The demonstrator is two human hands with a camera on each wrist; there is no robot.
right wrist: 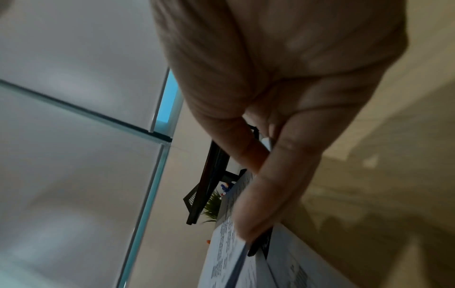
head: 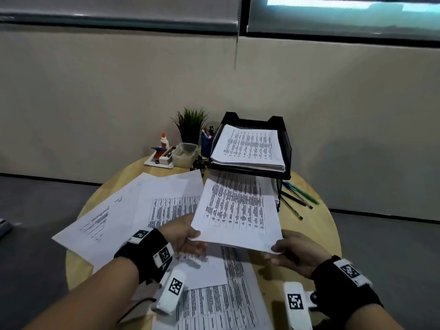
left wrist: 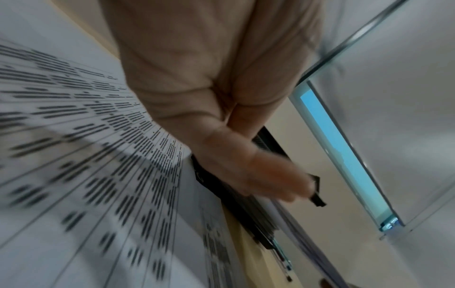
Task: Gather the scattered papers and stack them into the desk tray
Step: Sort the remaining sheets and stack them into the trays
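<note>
Nearest me, more printed sheets (head: 214, 303) lie flat on the round table (head: 316, 210). Just above them my left hand (head: 183, 234) and right hand (head: 297, 251) hold one sheet (head: 238, 210) clear of the table by its near corners. On each hand the thumb lies on top and the fingers curl beneath, pinching the paper. The right wrist view confirms that pinch on the sheet's edge; the left wrist view is too blurred to confirm it.

I judge the sheet light and limp: held at one edge it sags, so a two-corner hold suits it, and a tight pinch would crease it.

To the left, loose papers (head: 114, 215) overlap. Beyond, the black tray (head: 287, 148) stands at the far side, a stack (head: 250, 148) already in its upper tier. Pens (head: 297, 196) lie right of it.
</note>
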